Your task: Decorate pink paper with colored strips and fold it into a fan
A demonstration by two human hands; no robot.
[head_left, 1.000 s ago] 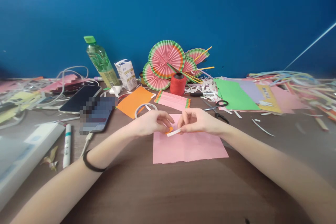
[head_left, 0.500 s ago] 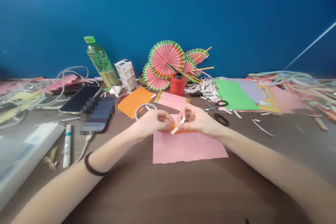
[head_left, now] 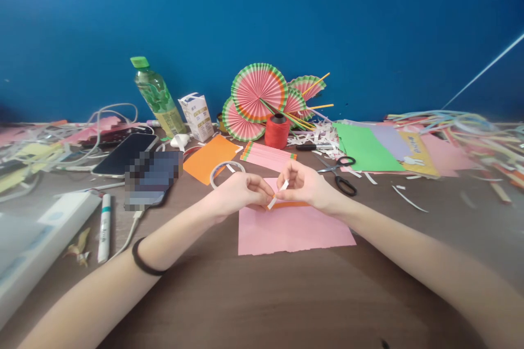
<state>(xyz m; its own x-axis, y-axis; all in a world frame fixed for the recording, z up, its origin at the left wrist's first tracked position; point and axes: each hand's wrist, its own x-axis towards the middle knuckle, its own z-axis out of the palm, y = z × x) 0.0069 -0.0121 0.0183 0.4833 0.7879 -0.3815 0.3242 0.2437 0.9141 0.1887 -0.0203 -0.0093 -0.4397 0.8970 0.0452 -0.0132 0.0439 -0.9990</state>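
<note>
A pink paper sheet [head_left: 295, 232] lies on the brown table in front of me, with an orange paper strip [head_left: 291, 204] running across its upper part. My left hand [head_left: 249, 193] is closed, its thumb and fingers pinching at the orange strip's left end. Between the thumb and fingers of my right hand [head_left: 303, 185] is a small narrow white strip [head_left: 278, 194], slanting down to the left. Both sets of fingertips nearly meet there. The far edge of the pink sheet is partly covered by my hands.
Behind my hands lie a pleated pink strip [head_left: 270, 157], a red thread spool [head_left: 276, 132] and watermelon-like paper fans [head_left: 260, 90]. Black scissors [head_left: 343, 170] rest by my right hand, a tape roll [head_left: 214, 174] by my left. Phones [head_left: 125, 154], a marker [head_left: 105, 229] and a bottle [head_left: 158, 95] stand left.
The fingertips of my left hand have shifted slightly right, closer to the white strip. The white strip has tilted a little; the rest of the table looks the same.
</note>
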